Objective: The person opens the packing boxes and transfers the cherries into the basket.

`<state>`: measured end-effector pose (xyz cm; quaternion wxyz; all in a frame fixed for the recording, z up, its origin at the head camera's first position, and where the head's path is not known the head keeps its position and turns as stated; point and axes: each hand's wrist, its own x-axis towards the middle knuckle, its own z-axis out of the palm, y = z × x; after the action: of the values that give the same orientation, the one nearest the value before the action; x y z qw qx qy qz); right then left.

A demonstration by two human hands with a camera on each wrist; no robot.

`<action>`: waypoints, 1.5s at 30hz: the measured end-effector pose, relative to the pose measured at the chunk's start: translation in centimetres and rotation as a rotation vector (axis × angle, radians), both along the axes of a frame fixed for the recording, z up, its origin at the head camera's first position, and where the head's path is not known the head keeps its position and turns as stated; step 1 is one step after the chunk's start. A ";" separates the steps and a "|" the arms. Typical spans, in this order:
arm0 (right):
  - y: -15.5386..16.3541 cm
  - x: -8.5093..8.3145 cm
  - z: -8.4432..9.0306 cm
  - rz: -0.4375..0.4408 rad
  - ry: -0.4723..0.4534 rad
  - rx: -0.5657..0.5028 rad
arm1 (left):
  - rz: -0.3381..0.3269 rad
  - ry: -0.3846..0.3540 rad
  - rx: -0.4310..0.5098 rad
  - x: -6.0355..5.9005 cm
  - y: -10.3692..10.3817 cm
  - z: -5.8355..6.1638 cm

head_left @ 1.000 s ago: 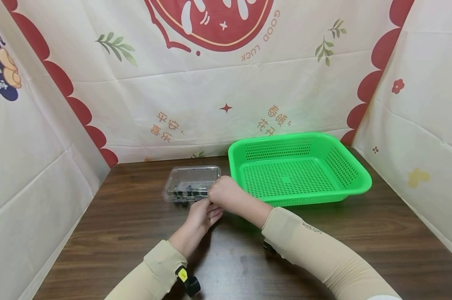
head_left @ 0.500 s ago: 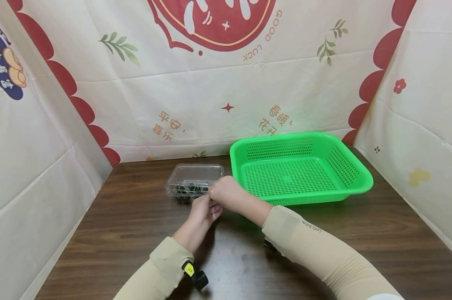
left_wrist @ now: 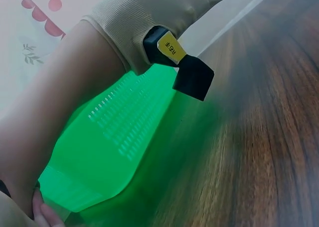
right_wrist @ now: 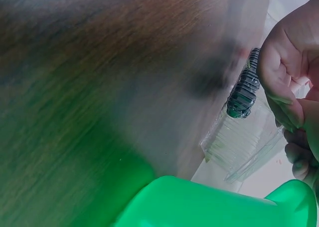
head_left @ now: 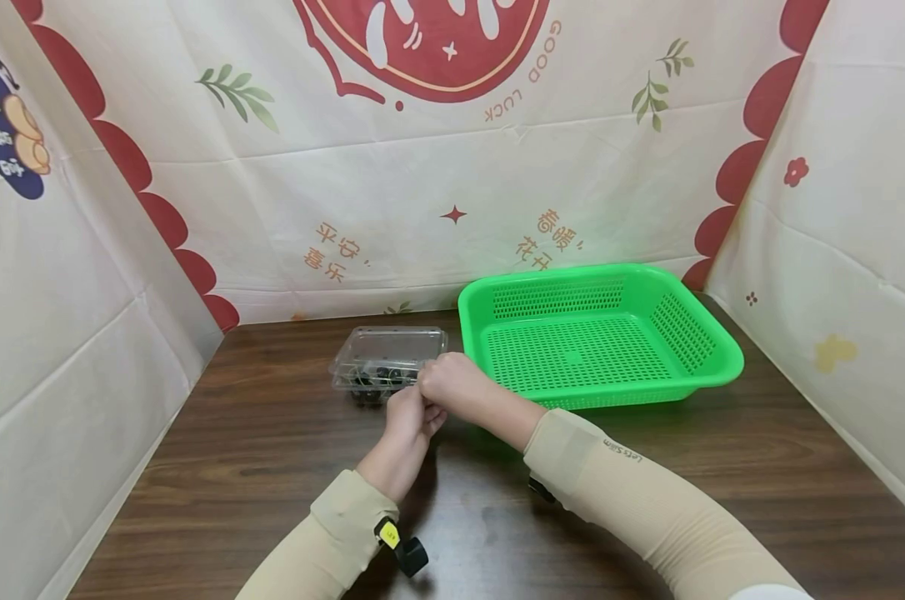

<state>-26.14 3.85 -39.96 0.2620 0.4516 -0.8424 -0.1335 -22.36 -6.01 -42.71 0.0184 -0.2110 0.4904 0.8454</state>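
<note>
on dark wooden table (head_left: 272, 442), printed cloth walls (head_left: 392, 208)

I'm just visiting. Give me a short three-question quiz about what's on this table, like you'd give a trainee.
1. True or false: the green basket holds fruit.
2. What do both hands grip? A) the clear plastic box B) the basket C) a cup
3. Fill in: the box sits to the ___ of the basket, seen from the head camera.

Key: 1 false, it is empty. 2 A: left hand and right hand meet at its near edge. 3 left.
</note>
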 end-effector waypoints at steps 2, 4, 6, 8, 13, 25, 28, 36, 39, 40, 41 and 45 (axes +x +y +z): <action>0.0 0.0 0.0 0.004 -0.004 -0.016 | 0.014 0.004 -0.008 0.0 0.1 0.1; 0.0 0.1 0.0 0.008 -0.010 -0.031 | 0.032 0.002 -0.020 0.0 0.2 0.1; 0.0 0.1 0.0 0.009 -0.017 -0.041 | 0.048 0.002 -0.024 0.0 0.2 0.1; 0.0 0.1 0.0 0.009 -0.018 -0.045 | 0.062 0.009 -0.022 -0.1 0.3 0.1; -0.1 0.3 0.0 0.005 0.001 -0.050 | 0.087 0.044 -0.018 -0.2 0.4 0.0; -0.3 0.5 0.4 -0.023 0.028 -0.084 | 0.095 0.070 0.016 0.1 0.3 0.3; -0.1 0.5 0.5 -0.032 0.031 -0.073 | 0.056 0.046 0.011 0.2 0.2 0.4; 0.2 0.8 0.8 -0.057 0.000 -0.050 | -0.060 0.018 0.023 0.2 -0.3 0.3; 0.2 0.7 1.1 -0.079 -0.021 -0.056 | -0.112 0.028 0.008 0.2 -0.5 0.2; 0.2 0.7 1.4 -0.090 -0.034 -0.058 | -0.129 0.029 0.000 0.3 -0.5 0.1; 0.2 0.6 1.6 -0.099 -0.048 -0.067 | -0.144 0.030 -0.011 0.3 -0.6 0.1; 0.5 0.4 2.5 -0.114 -0.087 -0.138 | -0.184 0.006 -0.048 0.1 -0.9 0.1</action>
<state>-25.75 4.33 -37.47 0.2476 0.3892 -0.8845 -0.0702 -22.23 -6.90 -42.64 0.0893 -0.1629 0.5280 0.8286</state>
